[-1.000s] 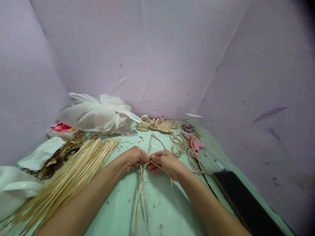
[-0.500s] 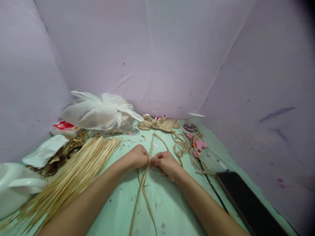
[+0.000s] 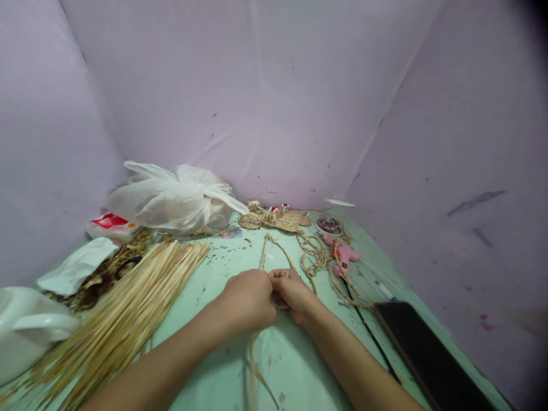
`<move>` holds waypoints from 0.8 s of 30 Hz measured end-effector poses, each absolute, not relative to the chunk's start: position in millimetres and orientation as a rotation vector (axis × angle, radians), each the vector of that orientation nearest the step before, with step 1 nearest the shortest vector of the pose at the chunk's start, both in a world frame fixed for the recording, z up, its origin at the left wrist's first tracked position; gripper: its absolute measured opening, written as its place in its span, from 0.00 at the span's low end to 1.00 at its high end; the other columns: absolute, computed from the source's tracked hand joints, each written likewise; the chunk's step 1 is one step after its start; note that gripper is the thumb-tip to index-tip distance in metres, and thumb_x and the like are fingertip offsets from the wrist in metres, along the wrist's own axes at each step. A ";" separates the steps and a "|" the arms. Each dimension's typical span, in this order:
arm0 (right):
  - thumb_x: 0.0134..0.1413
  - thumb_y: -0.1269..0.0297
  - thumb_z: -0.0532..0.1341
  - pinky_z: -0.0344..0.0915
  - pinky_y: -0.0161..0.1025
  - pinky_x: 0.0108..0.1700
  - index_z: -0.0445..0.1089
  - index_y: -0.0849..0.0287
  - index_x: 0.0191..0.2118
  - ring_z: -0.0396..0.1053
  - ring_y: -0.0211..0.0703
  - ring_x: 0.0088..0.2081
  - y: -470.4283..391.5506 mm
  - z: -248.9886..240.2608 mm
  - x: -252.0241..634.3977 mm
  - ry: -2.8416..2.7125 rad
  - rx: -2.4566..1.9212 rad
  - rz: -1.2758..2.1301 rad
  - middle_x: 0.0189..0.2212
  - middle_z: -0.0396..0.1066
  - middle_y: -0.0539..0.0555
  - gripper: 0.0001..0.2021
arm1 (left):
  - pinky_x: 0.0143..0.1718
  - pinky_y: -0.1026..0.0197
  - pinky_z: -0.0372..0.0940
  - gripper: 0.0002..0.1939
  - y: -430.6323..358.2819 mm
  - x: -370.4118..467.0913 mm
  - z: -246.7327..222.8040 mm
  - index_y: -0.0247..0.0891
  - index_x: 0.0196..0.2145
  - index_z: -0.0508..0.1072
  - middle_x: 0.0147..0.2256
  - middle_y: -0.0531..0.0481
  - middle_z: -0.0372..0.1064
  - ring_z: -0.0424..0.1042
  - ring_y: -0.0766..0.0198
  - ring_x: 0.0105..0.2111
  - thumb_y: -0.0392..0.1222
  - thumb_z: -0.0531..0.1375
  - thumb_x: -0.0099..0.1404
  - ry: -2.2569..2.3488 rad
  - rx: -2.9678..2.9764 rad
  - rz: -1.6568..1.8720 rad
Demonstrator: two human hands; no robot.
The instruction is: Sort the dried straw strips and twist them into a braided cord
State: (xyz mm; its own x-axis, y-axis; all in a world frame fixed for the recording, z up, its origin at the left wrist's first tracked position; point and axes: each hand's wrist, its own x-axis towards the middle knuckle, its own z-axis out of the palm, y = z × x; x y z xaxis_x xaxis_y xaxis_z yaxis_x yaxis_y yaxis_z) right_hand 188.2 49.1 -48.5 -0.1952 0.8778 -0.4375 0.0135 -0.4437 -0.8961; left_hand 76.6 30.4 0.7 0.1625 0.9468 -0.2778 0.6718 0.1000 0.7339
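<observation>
A braided straw cord (image 3: 264, 254) runs from the middle of the table toward me into my two hands, which meet. My left hand (image 3: 252, 298) is closed, knuckles up, over the near part of the cord; its fingertips are hidden. Beside it my right hand (image 3: 291, 291) pinches the cord with thumb and forefinger. Loose flat straw strands (image 3: 253, 365) trail from beneath the left hand toward me, somewhat blurred. Beyond the right hand, more finished cord (image 3: 314, 251) lies in loose coils.
On the left lie a bundle of dry straw (image 3: 141, 302), a white jug (image 3: 32, 337) and a tied plastic bag (image 3: 180, 197). Woven straw pieces (image 3: 291, 219) sit at the back. To the right are a pink glue gun (image 3: 346, 254), a bead dish (image 3: 329, 224) and a dark phone (image 3: 428, 354).
My left hand has moved right and nearer to me, rolling over the strands beside my right hand. The strands' trailing ends have shifted and blurred. My right hand stays nearly in place.
</observation>
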 end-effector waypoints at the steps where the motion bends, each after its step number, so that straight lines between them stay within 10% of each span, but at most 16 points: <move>1: 0.29 0.72 0.53 0.32 0.30 0.15 0.60 0.61 0.14 0.37 0.25 0.10 49.9 -49.3 189.7 -1.100 -1.398 1.727 0.05 0.47 0.41 0.02 | 0.19 0.65 0.47 0.08 35.5 71.4 3.5 0.37 0.11 0.60 0.12 0.53 0.52 0.61 0.64 0.19 0.32 0.58 0.38 1.643 1.692 0.427; 7: 0.32 0.69 0.58 0.41 0.30 0.16 0.63 0.62 0.17 0.48 0.28 0.12 53.1 -53.8 193.6 -1.182 -1.304 1.733 0.09 0.59 0.45 0.03 | 0.13 0.68 0.46 0.05 60.1 55.4 -3.1 0.32 0.23 0.68 0.20 0.51 0.67 0.56 0.74 0.11 0.37 0.55 0.47 1.368 1.123 0.394; 15: 0.39 0.69 0.56 0.43 0.30 0.17 0.63 0.62 0.19 0.47 0.27 0.13 57.3 -52.2 200.9 -1.584 -1.348 1.550 0.12 0.60 0.45 0.04 | 0.11 0.67 0.45 0.08 61.2 60.7 -24.3 0.33 0.15 0.67 0.08 0.56 0.54 0.51 0.72 0.09 0.39 0.56 0.46 1.425 1.274 0.247; 24: 0.41 0.68 0.55 0.48 0.36 0.24 0.71 0.59 0.25 0.66 0.44 0.26 37.7 -35.4 194.9 -2.223 -1.785 0.410 0.23 0.72 0.59 0.08 | 0.15 0.67 0.44 0.06 62.0 70.9 -44.8 0.33 0.10 0.61 0.09 0.57 0.48 0.50 0.73 0.13 0.29 0.54 0.39 1.599 1.493 0.473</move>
State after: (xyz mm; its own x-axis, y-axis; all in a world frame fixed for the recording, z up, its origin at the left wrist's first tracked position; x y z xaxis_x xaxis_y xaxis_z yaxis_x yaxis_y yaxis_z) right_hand 194.9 37.7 -35.4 -0.2111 0.9771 0.0260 0.9035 0.2052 -0.3764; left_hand 70.9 62.0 -44.8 0.1011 0.9375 -0.3330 0.6058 0.2075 0.7681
